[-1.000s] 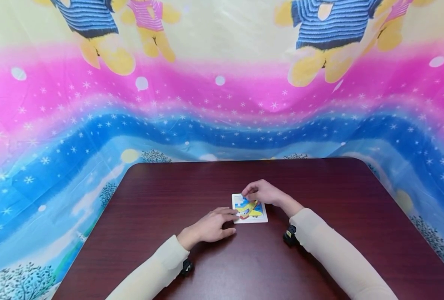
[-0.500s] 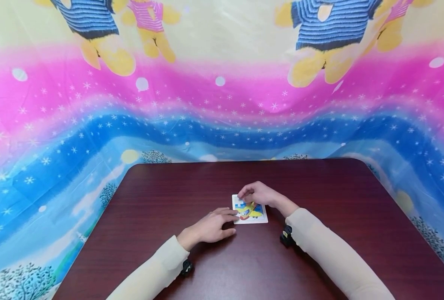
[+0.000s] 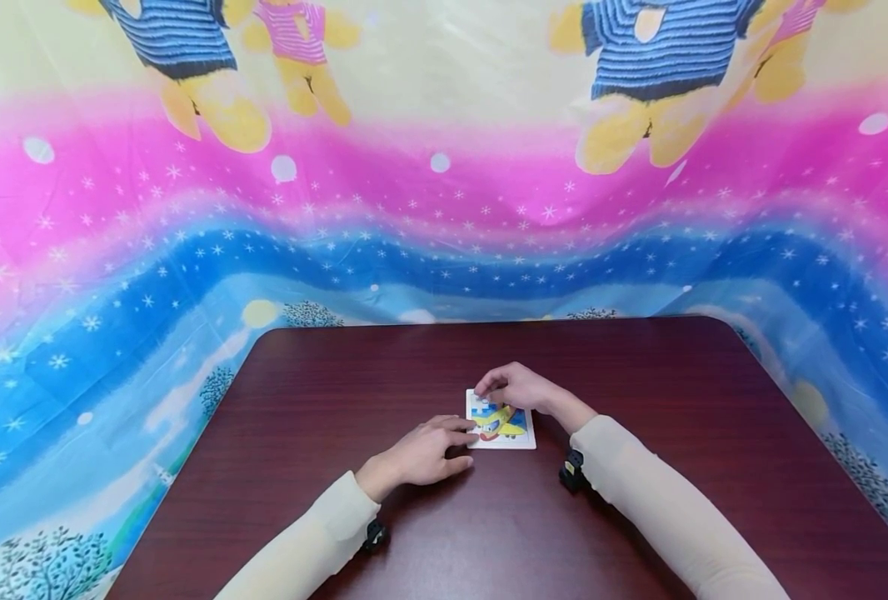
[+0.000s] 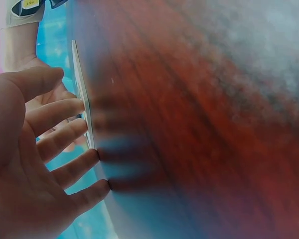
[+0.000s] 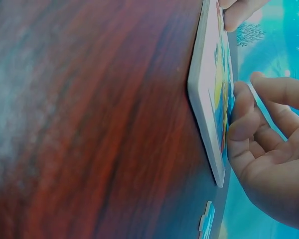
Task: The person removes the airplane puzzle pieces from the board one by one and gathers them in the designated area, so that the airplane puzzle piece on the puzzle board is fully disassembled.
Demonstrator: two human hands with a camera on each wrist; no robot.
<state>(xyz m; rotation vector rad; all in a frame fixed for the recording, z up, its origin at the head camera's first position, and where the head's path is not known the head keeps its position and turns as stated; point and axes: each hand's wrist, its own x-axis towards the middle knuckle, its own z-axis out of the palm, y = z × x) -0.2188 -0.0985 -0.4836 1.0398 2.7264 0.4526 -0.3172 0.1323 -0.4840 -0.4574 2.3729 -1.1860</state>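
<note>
Airplane puzzle [image 3: 500, 429] lies flat on dark wood table [image 3: 339, 375]

Head view: Two hands meet at a small square jigsaw, its white border framing a yellow airplane on blue. The left hand [image 3: 425, 452] reaches in with fingers extended and apart, fingertips on the near-left border. The right hand [image 3: 522, 388] arches over the upper part of the picture, fingers bent downward — whether they pinch a piece cannot be told. Both cream sleeves [image 3: 661, 492] cross the table; a backdrop [image 3: 444, 208] of snowflakes and toy bears stands behind.

Left wrist view: The left hand spreads its fingers, tips against the board's pale edge, the thumb clear of it. The right hand shows behind, below a cuff carrying a black device [image 4: 30, 6] with a yellow label.

Right wrist view: Curled right-hand fingertips touch the picture side of the board, seen nearly edge-on. A loose puzzle piece [image 5: 207, 221] with a tab lies on the table — just beside one corner, apart from the board.
</note>
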